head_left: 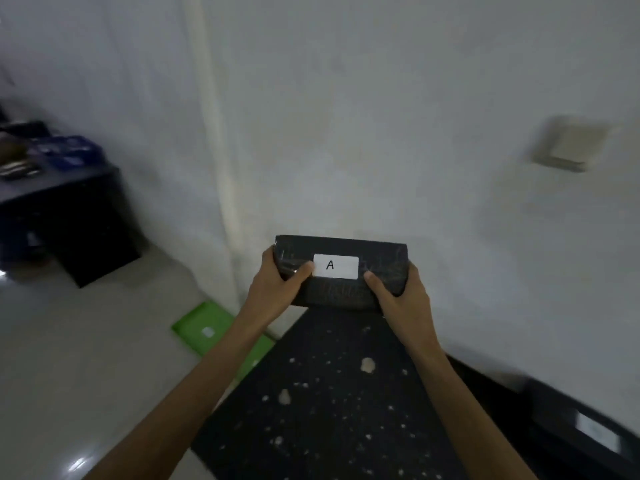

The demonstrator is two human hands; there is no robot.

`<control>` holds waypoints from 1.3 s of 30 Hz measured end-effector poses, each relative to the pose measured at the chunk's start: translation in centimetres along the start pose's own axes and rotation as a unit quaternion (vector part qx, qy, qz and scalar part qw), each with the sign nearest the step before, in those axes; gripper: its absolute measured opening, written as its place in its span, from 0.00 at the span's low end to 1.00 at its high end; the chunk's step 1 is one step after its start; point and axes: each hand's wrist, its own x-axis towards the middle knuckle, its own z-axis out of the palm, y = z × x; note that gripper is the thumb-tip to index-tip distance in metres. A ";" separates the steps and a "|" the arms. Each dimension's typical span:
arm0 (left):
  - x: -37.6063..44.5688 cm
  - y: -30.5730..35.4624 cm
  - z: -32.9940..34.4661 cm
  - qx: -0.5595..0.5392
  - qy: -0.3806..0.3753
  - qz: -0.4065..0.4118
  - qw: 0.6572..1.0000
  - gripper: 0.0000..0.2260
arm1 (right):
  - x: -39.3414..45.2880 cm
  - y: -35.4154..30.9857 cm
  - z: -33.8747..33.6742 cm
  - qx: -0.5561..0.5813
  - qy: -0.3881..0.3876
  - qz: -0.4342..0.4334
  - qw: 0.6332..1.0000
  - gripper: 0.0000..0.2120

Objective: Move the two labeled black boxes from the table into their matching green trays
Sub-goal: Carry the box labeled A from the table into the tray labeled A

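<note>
A black box (346,292) with a white label reading "A" is held up above the far end of the dark speckled table (329,410). My left hand (277,285) grips its left end and my right hand (398,292) grips its right end, thumbs on top. A second black box (568,420) with a blurred white label lies at the table's right edge. On the floor to the left of the table lies a green tray (204,327) with a small white label, and a second green tray (258,355) shows partly behind my left forearm.
A white wall rises straight ahead with a switch plate (568,143) at the right. A dark desk (59,209) with blue items stands at the far left. Pale glossy floor (86,358) spreads to the left of the table.
</note>
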 end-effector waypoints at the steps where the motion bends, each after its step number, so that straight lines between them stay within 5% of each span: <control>1: 0.4 -2.1 -2.4 0.022 0.011 -0.009 1.000 0.35 | -0.2 -0.2 3.1 -0.011 -0.018 0.015 1.000 0.38; 10: 5.0 -15.0 -20.6 0.126 0.044 -0.080 0.988 0.32 | -1.9 -3.4 25.8 -0.054 -0.116 0.090 0.988 0.33; 20: 14.6 -23.8 -27.5 0.209 -0.003 -0.075 0.975 0.45 | 2.4 -2.0 42.1 -0.004 -0.100 0.153 0.983 0.37; 27: 26.2 -32.6 -24.9 0.211 -0.083 -0.100 0.969 0.48 | 8.7 5.0 51.5 -0.015 -0.030 0.235 0.972 0.36; 32: 34.8 -42.2 -19.6 0.195 -0.161 -0.139 0.957 0.40 | 13.1 13.6 58.0 -0.049 0.033 0.315 0.947 0.38; 39: 42.9 -59.6 -9.5 0.200 -0.220 -0.173 0.939 0.28 | 17.0 31.1 65.6 0.013 0.099 0.415 0.904 0.29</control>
